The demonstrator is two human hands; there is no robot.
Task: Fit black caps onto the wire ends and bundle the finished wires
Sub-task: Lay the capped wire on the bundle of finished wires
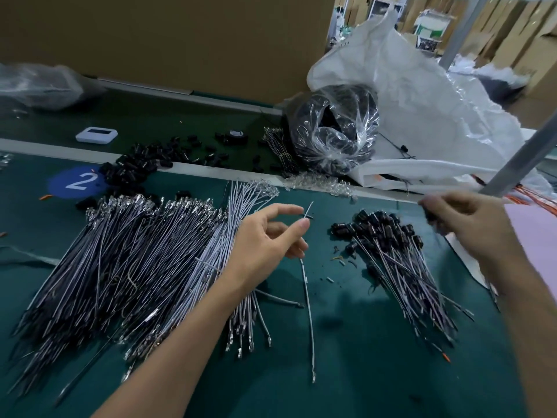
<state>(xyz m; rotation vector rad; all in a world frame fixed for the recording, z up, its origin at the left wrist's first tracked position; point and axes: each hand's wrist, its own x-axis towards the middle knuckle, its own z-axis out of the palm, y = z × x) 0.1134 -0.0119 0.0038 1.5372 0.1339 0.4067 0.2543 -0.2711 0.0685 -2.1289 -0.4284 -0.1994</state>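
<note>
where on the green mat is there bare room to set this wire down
Bare mat lies near centre, between the uncapped wire pile and the capped wires, and along the near edge below the capped wires. The left half and the back rim with loose caps are crowded.

Soft, even overhead light falls on the green mat point(346, 372), rather dim at the near left and brighter toward the far right, where the white sack point(422, 116) is nearly washed out. Sharp glints sparkle on the clear bag point(334, 137) at the far middle. Faint, diffuse shadows lie under the left hand point(265, 239) and beside the wire point(307, 297) it pinches. The right hand point(464, 218) is smeared by motion blur, its fingers indistinct. The wide lens bows the grey table strip point(211, 171) and tilts the grey post point(524, 158) at the right; the corners are soft
</note>
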